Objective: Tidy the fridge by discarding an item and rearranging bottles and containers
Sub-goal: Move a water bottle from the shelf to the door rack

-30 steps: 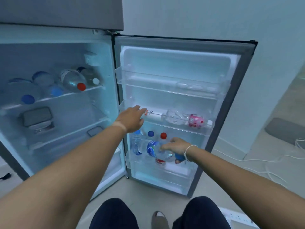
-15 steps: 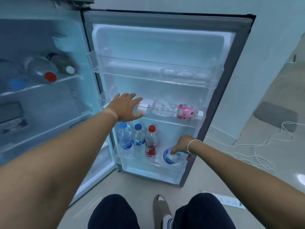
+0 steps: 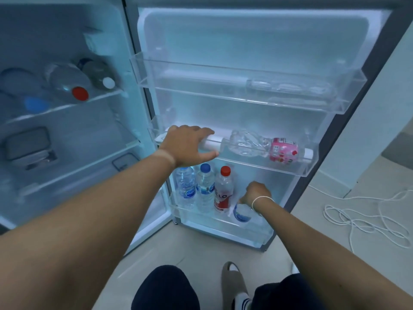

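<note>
The fridge door stands open with clear shelves. In the bottom door shelf (image 3: 223,230) stand two blue-capped water bottles (image 3: 186,190) (image 3: 205,189) and a red-capped bottle (image 3: 224,192). To their right my right hand (image 3: 257,193) grips the top of a blue-labelled water bottle (image 3: 242,214), which leans in that shelf. My left hand (image 3: 190,146) drapes over the rim of the middle door shelf (image 3: 268,166), fingers and thumb around a white tube end. A crumpled clear bottle with a pink label (image 3: 252,144) lies in that shelf.
The top door shelf (image 3: 245,97) holds a clear tray. Inside the fridge, bottles with a red cap (image 3: 80,93) and a white cap (image 3: 108,82) lie on the upper shelf, above a grey lidded container (image 3: 28,146). A white cord (image 3: 368,218) trails across the floor.
My right hand has carried the blue-labelled bottle from in front of the standing bottles down into the right end of the bottom door shelf. My left hand stays at the middle shelf.
</note>
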The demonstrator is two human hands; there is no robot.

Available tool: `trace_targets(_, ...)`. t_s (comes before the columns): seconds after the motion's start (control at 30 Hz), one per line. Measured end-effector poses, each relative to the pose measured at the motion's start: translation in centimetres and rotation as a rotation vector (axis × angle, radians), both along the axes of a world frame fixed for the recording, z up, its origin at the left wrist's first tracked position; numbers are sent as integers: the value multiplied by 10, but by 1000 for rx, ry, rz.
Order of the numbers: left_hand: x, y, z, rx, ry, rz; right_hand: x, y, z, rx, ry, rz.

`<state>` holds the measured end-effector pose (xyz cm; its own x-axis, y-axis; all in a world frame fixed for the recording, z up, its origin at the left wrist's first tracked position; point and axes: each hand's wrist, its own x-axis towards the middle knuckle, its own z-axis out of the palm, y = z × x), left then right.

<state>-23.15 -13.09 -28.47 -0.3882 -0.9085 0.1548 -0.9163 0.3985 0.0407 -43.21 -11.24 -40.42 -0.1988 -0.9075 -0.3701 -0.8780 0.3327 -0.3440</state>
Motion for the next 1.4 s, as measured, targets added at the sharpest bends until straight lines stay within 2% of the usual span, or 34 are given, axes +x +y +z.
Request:
trace_targets(0.23, 0, 0, 0, 7, 0, 7, 4, -18, -10, -137, 9, 11)
trace_targets(0.53, -1, 0, 0, 18, 2, 10, 7, -21, -5, -302, -193, -89)
trace_targets(0.7, 0, 0, 1, 31, 2, 12, 13, -23, 1, -306, -301, -158)
trace_targets(0.93, 0, 1, 1, 43, 4, 13, 13, -12, 7, -284, -308, -130)
trace_targets(1.1, 0, 2, 2, 40, 3, 16, 16, 16, 30, -343, -265, 36)
trace_targets(1.23, 1, 3, 2, 46, -4, 20, 19, 46, 64, -392, -151, 313)
trace_targets(1.3, 1, 5, 3, 48, -3, 22, 16, 59, 84, -493, -63, 450)
trace_targets(1.4, 0, 6, 5, 53, 6, 22, 8, 71, 111, -747, -16, 582)
